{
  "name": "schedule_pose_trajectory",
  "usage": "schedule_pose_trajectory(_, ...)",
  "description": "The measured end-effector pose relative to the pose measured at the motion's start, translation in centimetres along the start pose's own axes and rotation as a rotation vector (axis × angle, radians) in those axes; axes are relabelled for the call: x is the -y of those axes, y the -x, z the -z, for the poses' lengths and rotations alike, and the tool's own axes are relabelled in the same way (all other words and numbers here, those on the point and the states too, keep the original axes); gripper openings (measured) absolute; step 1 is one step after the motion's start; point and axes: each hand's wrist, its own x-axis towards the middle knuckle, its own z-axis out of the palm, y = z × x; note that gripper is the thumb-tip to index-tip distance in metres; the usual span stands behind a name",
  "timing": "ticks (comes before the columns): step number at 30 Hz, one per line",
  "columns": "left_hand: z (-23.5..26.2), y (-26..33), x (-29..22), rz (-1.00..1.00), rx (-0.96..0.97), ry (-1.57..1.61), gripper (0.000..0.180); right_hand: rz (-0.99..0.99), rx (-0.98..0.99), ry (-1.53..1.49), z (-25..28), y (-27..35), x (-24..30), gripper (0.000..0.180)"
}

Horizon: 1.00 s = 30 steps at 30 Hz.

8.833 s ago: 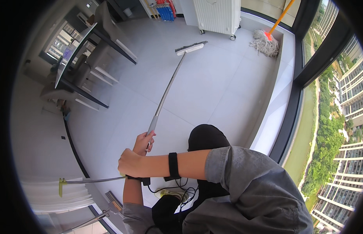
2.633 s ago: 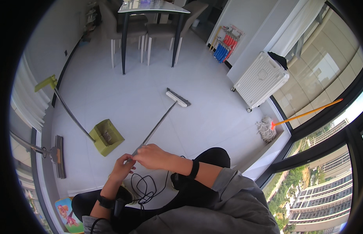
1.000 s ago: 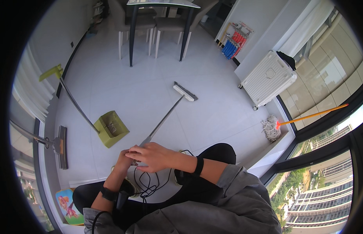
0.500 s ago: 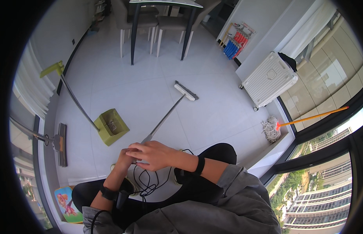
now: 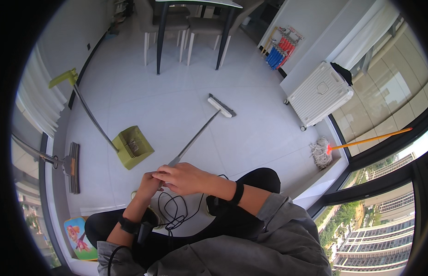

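A broom (image 5: 221, 106) with a pale head and dark bristles rests on the white tiled floor, its grey handle (image 5: 195, 137) slanting back toward me. Around the handle's upper end, my left hand (image 5: 151, 185) and my right hand (image 5: 184, 178) are closed close together, in front of my knees. The right hand's fingers partly cover the left one's fingers and the handle's tip. To the left of the handle stands a green dustpan (image 5: 133, 149) with some debris inside; its long metal pole (image 5: 90, 112) rises to a green grip (image 5: 63, 78).
A black cable (image 5: 174, 209) lies coiled between my feet. At left a squeeze mop (image 5: 74, 168) leans by the window. A string mop (image 5: 321, 152) and a white suitcase (image 5: 320, 94) stand at right. Beyond are a table (image 5: 200, 3) and chairs (image 5: 207, 26).
The whole view has shifted slightly. Both hands stay on the broom handle, the right fingers a little more gathered; broom and dustpan show no clear movement on the floor.
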Motion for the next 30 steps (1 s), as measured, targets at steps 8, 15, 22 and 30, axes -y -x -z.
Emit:
schedule_pose_trajectory(8,-1.6,4.0,-2.9,-0.442,-0.259,-0.153,0.027,-0.361,0.095,0.228,0.0,1.3,-6.5,0.078)
schedule_pose_trajectory(15,-2.6,9.6,-5.7,-0.766,-0.340,-0.246,0.050,-0.325,-0.138,0.250,0.8,0.7,-10.8,0.035)
schedule_pose_trajectory(22,3.1,8.7,-7.6,-1.087,-0.224,-0.394,0.047,-0.658,-0.286,0.046,3.4,-1.0,-10.0,0.043)
schedule_pose_trajectory(30,20.4,-1.7,-10.1,-0.629,-0.797,-0.258,0.044,-0.688,-0.797,-0.236,11.6,3.4,-12.3,0.057)
